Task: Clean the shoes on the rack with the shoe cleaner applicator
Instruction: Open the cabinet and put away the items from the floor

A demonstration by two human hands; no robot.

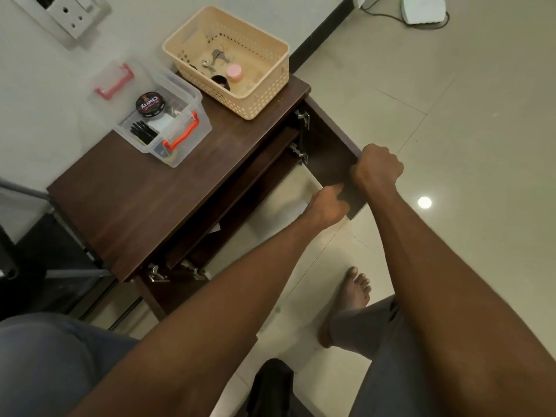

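Glossy beige floor tiles (451,115) surround a dark brown wooden cabinet (144,206) that is set against a pale wall. Both cabinet doors are swung open. The right-hand door (331,152) is gripped at its outer top edge by the right hand (377,167), whose fingers are curled over that edge. The left hand (326,203) is positioned just beside it at the lower part of the same door; whether its fingers hold the door or only touch it cannot be determined. An inner shelf (246,188) is visible below the cabinet top; no shoe is identifiable inside from this view.

On the cabinet top, a clear plastic box (192,136) with orange handles is placed near the wall. It contains a round black polish tin (149,104) and a black brush-like item (142,132). The shoe cleaner applicator cannot be identified with certainty. A cream perforated basket (261,85) stands just beside the box and holds keys and a pink jar (234,71).
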